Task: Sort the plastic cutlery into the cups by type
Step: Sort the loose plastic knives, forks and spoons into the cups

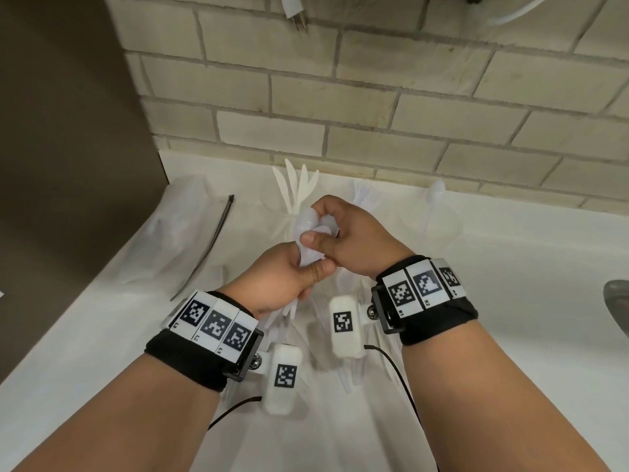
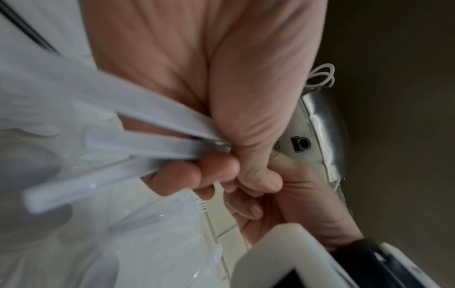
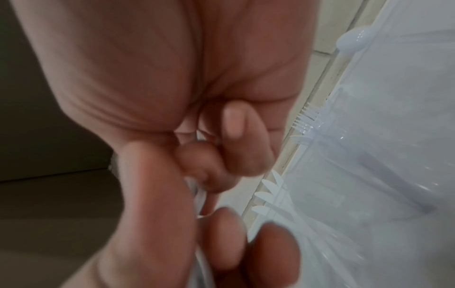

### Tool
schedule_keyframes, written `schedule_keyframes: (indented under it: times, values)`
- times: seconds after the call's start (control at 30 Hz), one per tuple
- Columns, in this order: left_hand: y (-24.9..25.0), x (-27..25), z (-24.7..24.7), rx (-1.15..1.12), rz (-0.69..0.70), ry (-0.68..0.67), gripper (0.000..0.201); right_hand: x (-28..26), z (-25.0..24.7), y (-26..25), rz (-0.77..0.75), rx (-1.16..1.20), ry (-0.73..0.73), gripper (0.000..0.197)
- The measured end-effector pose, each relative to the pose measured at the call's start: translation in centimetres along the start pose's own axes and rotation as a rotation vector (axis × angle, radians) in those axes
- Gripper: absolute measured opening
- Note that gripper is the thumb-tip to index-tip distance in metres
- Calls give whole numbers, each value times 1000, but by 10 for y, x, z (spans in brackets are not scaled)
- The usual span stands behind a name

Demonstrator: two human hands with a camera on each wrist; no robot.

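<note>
Spoon handles [image 1: 292, 304] hidden beneath the hands [image 1: 316, 247].

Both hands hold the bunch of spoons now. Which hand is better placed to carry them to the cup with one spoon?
The right hand: it holds the spoons by their bowls and is nearer the spoon cup at the right.

The translucent white plastic spoons [image 1: 311, 233] and the white plastic knives [image 1: 296, 185] nearly match the plain white countertop [image 1: 510, 301]. The cream brick-pattern tiled wall [image 1: 374, 97] has grey grout lines, beside a flat brown side panel [image 1: 68, 131]. A black cable tie [image 1: 218, 233] lies there; the black wristbands [image 1: 190, 362] carry white tags with black square codes.
</note>
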State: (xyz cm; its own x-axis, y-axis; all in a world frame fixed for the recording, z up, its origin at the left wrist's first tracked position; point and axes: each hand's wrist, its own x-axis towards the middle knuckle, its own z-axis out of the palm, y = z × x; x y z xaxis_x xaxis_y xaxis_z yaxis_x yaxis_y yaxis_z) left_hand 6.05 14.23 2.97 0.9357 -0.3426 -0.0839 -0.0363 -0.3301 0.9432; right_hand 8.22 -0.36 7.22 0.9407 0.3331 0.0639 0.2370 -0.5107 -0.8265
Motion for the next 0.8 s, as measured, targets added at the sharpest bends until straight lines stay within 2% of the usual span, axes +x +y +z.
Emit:
schedule_keyframes:
  times: [0.07, 0.17, 0.27, 0.33, 0.43, 0.47, 0.5, 0.57, 0.6, 0.63, 0.7, 0.8]
  values:
    - [-2, -1, 0, -87, -20, -6, 51, -1, -2, 1, 28, 56, 17, 13]
    - [0, -3, 1, -94, -26, -23, 43, 0, -4, 5, 78, 106, 94, 8]
    - [4, -4, 5, -61, -45, -52, 50, 1, -3, 6, 107, 174, 169, 20]
    - [6, -2, 10, -40, -60, -84, 40, 2, 1, 6, 100, 206, 256, 26]
    - [11, 1, 16, 17, -23, -89, 24, 0, 0, 6, 82, 154, 352, 14]
    - [11, 1, 16, 71, -3, -70, 28, -2, -5, 6, 77, 143, 366, 12]
    - [9, 1, 15, 118, 8, -48, 43, -3, -14, 5, 72, 131, 391, 12]
    - [3, -1, 10, 125, -8, 32, 78, -8, -42, 4, 54, 82, 524, 13]
    - [-2, -2, 5, 112, -16, 76, 85, -9, -59, 5, 34, 49, 619, 12]
    - [-6, -3, 1, 104, -21, 103, 84, -11, -76, 4, 9, 14, 713, 13]
    - [-14, -6, -5, 136, -40, 110, 61, -11, -107, 7, -44, -109, 877, 16]
    - [-16, -12, -6, 227, -47, 77, 29, -6, -134, 21, -53, -311, 959, 26]
